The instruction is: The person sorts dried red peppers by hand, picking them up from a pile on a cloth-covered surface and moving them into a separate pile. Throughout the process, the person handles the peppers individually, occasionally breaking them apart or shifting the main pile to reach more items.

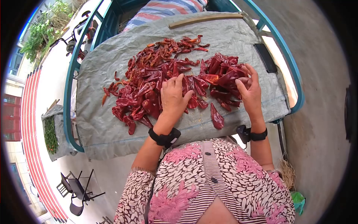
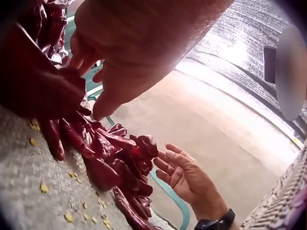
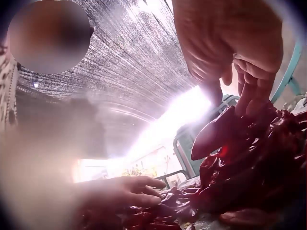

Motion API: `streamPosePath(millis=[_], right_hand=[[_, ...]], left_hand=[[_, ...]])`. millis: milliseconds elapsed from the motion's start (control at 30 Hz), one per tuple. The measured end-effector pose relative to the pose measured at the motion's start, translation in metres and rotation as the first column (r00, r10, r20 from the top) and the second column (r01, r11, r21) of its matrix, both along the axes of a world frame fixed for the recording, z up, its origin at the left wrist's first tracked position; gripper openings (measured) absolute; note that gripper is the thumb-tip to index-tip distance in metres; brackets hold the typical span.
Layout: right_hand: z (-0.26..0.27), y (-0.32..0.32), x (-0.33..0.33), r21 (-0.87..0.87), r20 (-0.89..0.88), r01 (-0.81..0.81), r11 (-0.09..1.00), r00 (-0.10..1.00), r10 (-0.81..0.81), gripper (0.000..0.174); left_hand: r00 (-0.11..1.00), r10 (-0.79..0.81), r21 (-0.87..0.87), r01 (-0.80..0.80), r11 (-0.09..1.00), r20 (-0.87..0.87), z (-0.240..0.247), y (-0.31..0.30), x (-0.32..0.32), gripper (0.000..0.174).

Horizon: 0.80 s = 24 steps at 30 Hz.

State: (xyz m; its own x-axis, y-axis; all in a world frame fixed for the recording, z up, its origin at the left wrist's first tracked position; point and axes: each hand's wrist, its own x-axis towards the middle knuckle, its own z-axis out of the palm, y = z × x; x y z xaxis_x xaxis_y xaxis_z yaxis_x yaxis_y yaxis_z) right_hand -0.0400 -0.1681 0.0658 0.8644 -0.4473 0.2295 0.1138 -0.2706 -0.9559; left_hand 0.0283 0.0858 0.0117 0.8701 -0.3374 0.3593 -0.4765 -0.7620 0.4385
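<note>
Dark red dried peppers (image 1: 149, 89) form a large heap on a grey woven sheet (image 1: 100, 67). My left hand (image 1: 174, 96) lies palm down on the heap's right side, fingers extended and thumb apart; its fingertips touch peppers in the left wrist view. To the right is a smaller pile of peppers (image 1: 223, 71). My right hand (image 1: 250, 91) touches that pile's right edge with fingers loosely bent and thumb spread. In the right wrist view, one large pepper (image 3: 213, 136) lies just below its fingertips. A single pepper (image 1: 216, 116) lies between the hands, nearer the body.
Teal rails (image 1: 289, 63) frame the cart bed. A black phone (image 1: 265, 58) lies at the sheet's right side, and a wooden strip (image 1: 205, 20) lies along the far edge. Green peppers (image 1: 51, 135) and folding chairs (image 1: 77, 188) are on the ground at left.
</note>
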Motion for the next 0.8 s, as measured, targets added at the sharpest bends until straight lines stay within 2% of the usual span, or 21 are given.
streamPosePath(millis=[67,100,167,200,233,300,400,500,600,633,733,767,800], right_hand=[[0.0,-0.005,-0.006,-0.194,-0.039,0.0,0.981,0.999,-0.008,0.044],[0.0,-0.005,-0.011,-0.29,-0.058,-0.004,0.957,0.998,-0.014,0.042],[0.006,0.002,-0.03,-0.326,-0.279,-0.285,0.902,0.94,0.196,0.037],[0.007,0.006,-0.038,-0.32,-0.387,-0.42,0.849,0.876,0.287,0.035],[0.004,0.009,-0.042,-0.393,-0.456,-0.512,0.764,0.83,0.322,0.036],[-0.007,0.017,-0.049,-0.496,-0.594,-0.675,0.547,0.723,0.353,0.038],[-0.027,0.023,-0.052,-0.558,-0.452,-0.599,0.574,0.8,0.396,0.043],[-0.034,0.022,-0.05,-0.492,-0.462,-0.62,0.611,0.781,0.421,0.046],[-0.013,0.02,-0.044,-0.449,-0.443,-0.566,0.691,0.813,0.378,0.047],[-0.016,0.018,-0.039,-0.596,-0.27,-0.416,0.687,0.91,0.316,0.047],[0.003,0.022,-0.029,-0.449,-0.217,-0.252,0.857,0.961,0.169,0.046],[0.009,0.027,-0.029,-0.348,-0.201,-0.267,0.899,0.958,0.207,0.047],[0.009,0.033,-0.027,-0.353,-0.198,-0.313,0.881,0.946,0.257,0.047]], left_hand=[[0.997,0.077,0.108,-0.077,0.991,0.009,0.003,-0.007,0.0,0.08],[0.993,0.097,0.144,-0.087,0.986,-0.061,0.006,-0.009,0.001,0.082],[0.969,0.142,0.213,-0.098,0.972,-0.201,0.01,-0.01,0.002,0.086],[0.973,0.143,0.188,-0.108,0.976,-0.183,0.007,-0.01,0.001,0.085],[0.976,0.144,0.163,-0.117,0.98,-0.165,0.004,-0.01,0.001,0.084],[0.979,0.141,0.076,-0.13,0.989,-0.149,0.001,-0.008,0.0,0.081],[0.98,0.114,-0.121,-0.135,0.983,-0.165,0.001,-0.005,-0.003,0.073],[0.981,0.037,-0.293,-0.093,0.951,-0.191,0.01,0.001,-0.006,0.064],[0.972,-0.063,-0.42,-0.04,0.907,-0.228,0.023,0.004,-0.012,0.058],[0.961,-0.112,-0.47,-0.021,0.882,-0.254,0.023,0.006,-0.014,0.057],[0.929,-0.269,-0.547,0.092,0.832,-0.253,0.028,0.007,-0.022,0.054],[0.906,-0.313,-0.559,0.108,0.822,-0.285,0.03,0.005,-0.026,0.055],[0.879,-0.356,-0.57,0.124,0.812,-0.316,0.033,0.003,-0.03,0.055]])
